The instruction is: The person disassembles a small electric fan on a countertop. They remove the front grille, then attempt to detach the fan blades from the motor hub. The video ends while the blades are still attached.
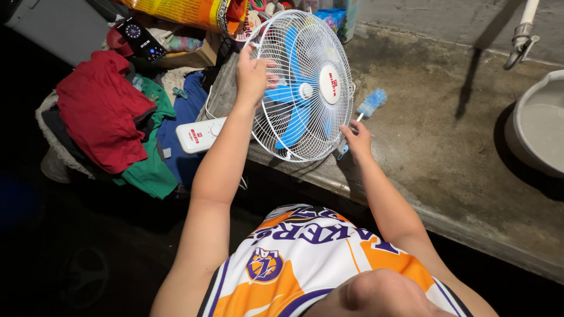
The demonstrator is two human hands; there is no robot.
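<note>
A white electric fan (305, 88) with blue blades lies tilted on a grey concrete counter (446, 135), its wire grille facing right. My left hand (254, 73) grips the back rim of the grille at the upper left. My right hand (356, 140) holds the thin handle of a small blue bristle brush (370, 104) just to the right of the grille's lower edge; the brush head points up and away from the fan.
A heap of red, green and blue clothes (117, 117) lies left of the fan, with a phone (140, 39) above it. A white basin (537, 126) sits at the right edge under a tap (520, 41). An orange bag (188, 12) is at the top.
</note>
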